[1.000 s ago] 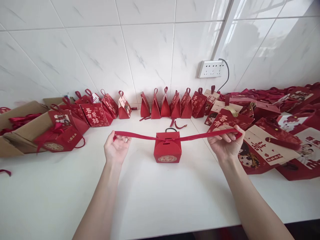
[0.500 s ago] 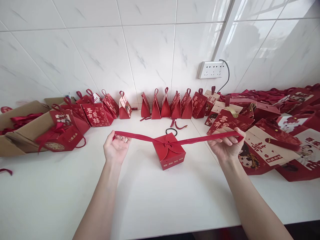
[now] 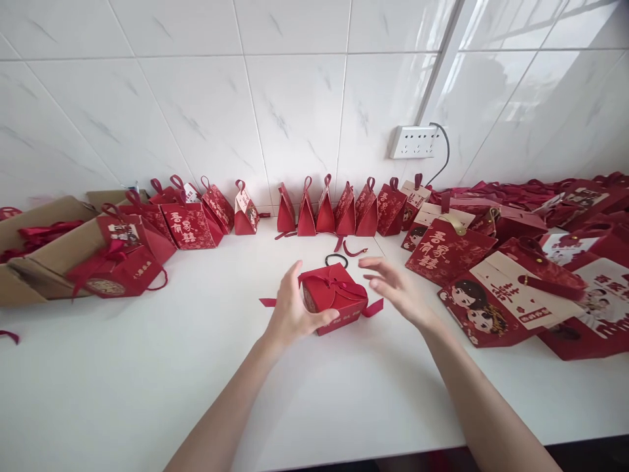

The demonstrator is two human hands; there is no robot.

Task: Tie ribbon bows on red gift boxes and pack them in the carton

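A small red gift box (image 3: 334, 298) with folded-in top flaps and gold lettering on its front sits on the white table. A red ribbon (image 3: 374, 308) crosses its top, its loose ends hanging down at both sides. My left hand (image 3: 291, 305) is cupped round the box's left front corner, thumb across the front and fingers along the left side. To the right of the box, my right hand (image 3: 396, 288) hovers open with fingers apart, holding nothing. A black ring-shaped band (image 3: 337, 261) lies just behind the box.
Red triangular gift boxes (image 3: 325, 213) line the tiled wall. More printed red boxes (image 3: 506, 298) pile up on the right. On the left stand a cardboard carton (image 3: 54, 252) with ribbons and a hexagonal red box (image 3: 122, 275). A power strip (image 3: 415, 142) hangs on the wall.
Both hands have let go of the ribbon ends they held stretched out sideways and moved inward to the box. The ribbon now droops over its sides.
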